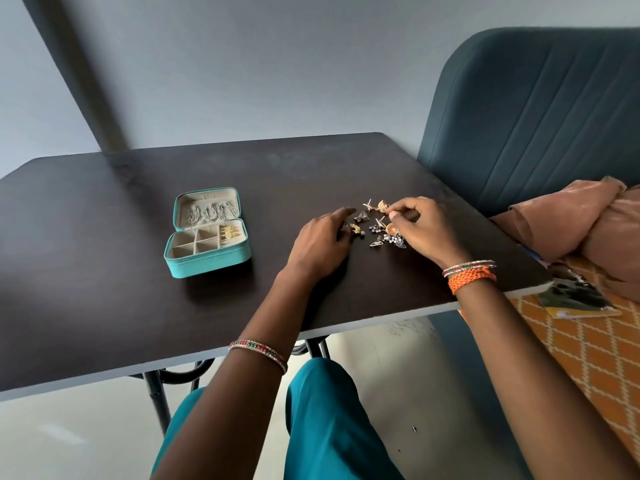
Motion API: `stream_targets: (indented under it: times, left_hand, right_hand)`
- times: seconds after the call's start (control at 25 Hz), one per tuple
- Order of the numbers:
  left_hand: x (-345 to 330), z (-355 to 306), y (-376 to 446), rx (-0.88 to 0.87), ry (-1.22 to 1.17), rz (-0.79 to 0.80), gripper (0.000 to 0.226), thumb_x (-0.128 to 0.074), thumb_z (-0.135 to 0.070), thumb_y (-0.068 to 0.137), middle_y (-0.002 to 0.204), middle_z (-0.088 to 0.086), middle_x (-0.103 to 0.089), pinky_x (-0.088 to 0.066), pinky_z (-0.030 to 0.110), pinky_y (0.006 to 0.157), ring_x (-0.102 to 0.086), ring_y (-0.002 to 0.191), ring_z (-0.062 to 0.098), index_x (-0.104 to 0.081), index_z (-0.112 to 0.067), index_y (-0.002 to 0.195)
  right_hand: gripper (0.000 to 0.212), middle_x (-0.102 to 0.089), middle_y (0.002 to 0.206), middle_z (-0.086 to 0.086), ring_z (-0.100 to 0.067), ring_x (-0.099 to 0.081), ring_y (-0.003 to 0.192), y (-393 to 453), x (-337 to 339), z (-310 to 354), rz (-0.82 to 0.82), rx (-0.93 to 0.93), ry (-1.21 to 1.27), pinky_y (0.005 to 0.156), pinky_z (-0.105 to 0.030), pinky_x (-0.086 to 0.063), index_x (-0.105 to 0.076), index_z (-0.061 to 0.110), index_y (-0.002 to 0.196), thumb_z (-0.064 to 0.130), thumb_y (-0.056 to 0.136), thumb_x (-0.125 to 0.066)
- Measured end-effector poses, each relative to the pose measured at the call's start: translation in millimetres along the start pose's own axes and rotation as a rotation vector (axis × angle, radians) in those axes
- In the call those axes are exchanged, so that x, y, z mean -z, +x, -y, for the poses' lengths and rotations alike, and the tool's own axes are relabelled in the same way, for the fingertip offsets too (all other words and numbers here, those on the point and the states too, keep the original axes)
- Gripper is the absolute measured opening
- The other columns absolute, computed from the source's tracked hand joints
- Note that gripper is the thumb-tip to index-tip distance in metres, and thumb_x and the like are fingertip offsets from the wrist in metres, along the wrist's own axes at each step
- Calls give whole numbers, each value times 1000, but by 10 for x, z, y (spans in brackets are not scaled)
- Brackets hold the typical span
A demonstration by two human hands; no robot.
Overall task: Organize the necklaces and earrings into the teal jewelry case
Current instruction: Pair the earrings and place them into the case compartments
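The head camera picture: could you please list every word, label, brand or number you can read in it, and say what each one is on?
No readable text anywhere.
The teal jewelry case: no brand or label shows on its side or lid.
The printed paper on the orange patterned cloth beside the table: only a dark picture shows; any lettering is too blurred to read.
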State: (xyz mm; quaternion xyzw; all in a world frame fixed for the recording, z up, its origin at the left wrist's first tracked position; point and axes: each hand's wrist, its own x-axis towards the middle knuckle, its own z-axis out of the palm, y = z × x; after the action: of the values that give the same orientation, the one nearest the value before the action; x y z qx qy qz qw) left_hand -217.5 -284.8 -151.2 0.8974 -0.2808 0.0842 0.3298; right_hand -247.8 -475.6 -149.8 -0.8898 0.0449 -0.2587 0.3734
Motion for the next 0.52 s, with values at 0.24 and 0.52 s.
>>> stream_targets:
  times: [0.24, 0.52]
  left_hand:
    - [-17, 21, 1, 35, -66, 9, 52, -39, -15, 96, 134, 8, -57, -42, 40, 99, -50, 123, 32, -28, -20, 147]
    - [-23, 15, 7, 36, -62, 7, 52, -40, -17, 96, 135, 7, -56, -43, 40, 99, -51, 123, 30, -28, -17, 146]
  right_hand:
    - [33, -56, 76, -3, -15, -42, 48, 167, -26, -84, 39, -53, -121, 48, -25, -33, -72, 21, 96, 4, 90, -44]
    - [23, -55, 85, 7, -13, -54, 84, 366, 19, -145, 180, -130, -74, 73, -28, -45, -67, 21, 102, 24, 79, -71]
